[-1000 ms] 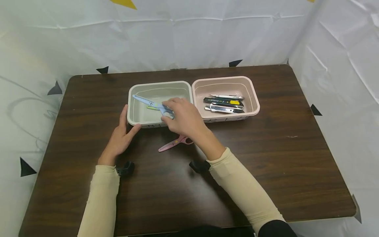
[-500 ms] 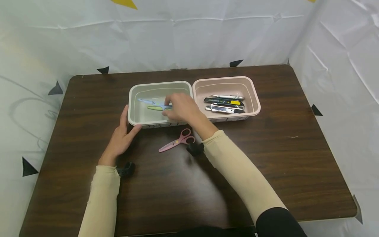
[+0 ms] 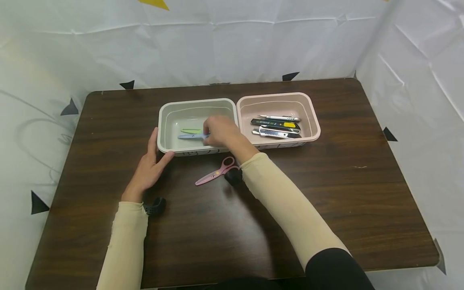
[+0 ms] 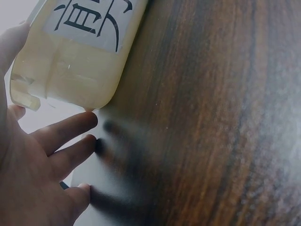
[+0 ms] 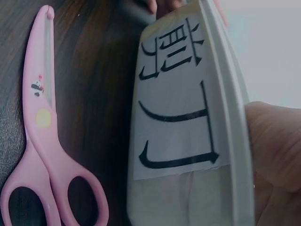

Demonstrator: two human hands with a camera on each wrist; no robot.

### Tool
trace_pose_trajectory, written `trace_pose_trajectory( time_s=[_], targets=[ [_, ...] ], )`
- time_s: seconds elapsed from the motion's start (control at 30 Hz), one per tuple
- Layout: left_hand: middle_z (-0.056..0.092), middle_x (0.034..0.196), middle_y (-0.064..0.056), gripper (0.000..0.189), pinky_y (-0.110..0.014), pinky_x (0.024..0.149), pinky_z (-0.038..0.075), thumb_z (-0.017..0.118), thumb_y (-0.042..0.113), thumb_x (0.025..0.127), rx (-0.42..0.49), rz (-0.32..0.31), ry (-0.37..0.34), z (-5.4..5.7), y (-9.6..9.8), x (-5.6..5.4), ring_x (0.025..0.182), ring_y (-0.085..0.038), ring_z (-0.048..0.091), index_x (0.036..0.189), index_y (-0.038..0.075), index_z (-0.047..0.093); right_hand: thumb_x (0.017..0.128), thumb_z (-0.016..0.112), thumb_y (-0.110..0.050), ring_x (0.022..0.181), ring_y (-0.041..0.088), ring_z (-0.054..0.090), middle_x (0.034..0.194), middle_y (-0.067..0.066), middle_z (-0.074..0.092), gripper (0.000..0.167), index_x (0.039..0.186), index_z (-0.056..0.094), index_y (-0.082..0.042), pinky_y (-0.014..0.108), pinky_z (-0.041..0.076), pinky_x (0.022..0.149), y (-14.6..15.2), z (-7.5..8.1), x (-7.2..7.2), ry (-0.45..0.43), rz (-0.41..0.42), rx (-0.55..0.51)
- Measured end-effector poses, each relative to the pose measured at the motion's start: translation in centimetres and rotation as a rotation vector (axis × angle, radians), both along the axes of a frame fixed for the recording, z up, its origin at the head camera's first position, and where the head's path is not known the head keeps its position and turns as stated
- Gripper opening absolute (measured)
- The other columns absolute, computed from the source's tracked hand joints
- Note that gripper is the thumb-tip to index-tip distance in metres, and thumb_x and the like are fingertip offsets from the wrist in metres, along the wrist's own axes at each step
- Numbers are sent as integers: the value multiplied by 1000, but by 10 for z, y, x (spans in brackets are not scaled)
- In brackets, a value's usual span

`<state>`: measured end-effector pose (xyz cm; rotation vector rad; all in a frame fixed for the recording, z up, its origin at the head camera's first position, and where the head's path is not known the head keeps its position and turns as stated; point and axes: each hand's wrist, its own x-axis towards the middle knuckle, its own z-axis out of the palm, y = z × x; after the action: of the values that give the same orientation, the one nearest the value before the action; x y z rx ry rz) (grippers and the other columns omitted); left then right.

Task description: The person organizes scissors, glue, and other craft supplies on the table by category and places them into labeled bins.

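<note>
My right hand (image 3: 222,131) reaches into the pale green bin (image 3: 195,101), its fingers curled down over the handle end of the blue scissors (image 3: 189,136). The handles are hidden under the hand. Beside the blue blade, on its far side, lies a green pair of scissors (image 3: 188,131), also partly covered. My left hand (image 3: 146,171) rests at the bin's front left corner, fingers extended along its side and thumb at the front rim. Pink scissors (image 3: 212,176) lie closed on the table in front of the bin, larger in the right wrist view.
Right beside the green bin stands a pale pink bin (image 3: 272,96). It contains a silver pen-shaped knife (image 3: 280,119), a black and yellow box cutter (image 3: 275,123) and a silver box cutter (image 3: 277,133). A label (image 5: 178,103) with large black characters is on the green bin's front.
My right hand has lowered the blue scissors into the green bin and turned them, so the blade now lies in front of the green scissors. The left hand has stayed at the corner.
</note>
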<state>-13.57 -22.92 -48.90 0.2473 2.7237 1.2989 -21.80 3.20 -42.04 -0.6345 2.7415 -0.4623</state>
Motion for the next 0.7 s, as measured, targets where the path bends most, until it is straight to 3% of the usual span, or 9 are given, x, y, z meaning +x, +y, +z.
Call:
trace_pose_trajectory(
  time_s=[0.2, 0.4, 0.7],
  targets=[
    [19, 161, -8, 86, -70, 105, 22, 56, 50, 97, -11, 11, -6, -1, 0, -1, 142, -41, 27, 156, 43, -6, 79, 80, -21, 91, 19, 58, 102, -1, 67, 23, 100, 74, -14, 35, 47, 84, -2, -5, -4, 3, -27, 26],
    [21, 161, -7, 84, -69, 105, 22, 56, 50, 97, -5, 16, 0, -4, -1, 0, 142, -40, 27, 154, 48, -7, 78, 76, -11, 91, 20, 58, 101, 0, 68, 24, 101, 75, -14, 35, 47, 85, -3, -7, -7, 17, -24, 59],
    [22, 161, -5, 83, -68, 105, 23, 56, 51, 96, -5, 22, 0, -5, 0, -1, 142, -39, 29, 151, 53, -6, 78, 72, -8, 91, 20, 59, 99, 0, 69, 24, 101, 76, -14, 36, 47, 86, -1, -8, -9, 16, -1, 79]
  ],
)
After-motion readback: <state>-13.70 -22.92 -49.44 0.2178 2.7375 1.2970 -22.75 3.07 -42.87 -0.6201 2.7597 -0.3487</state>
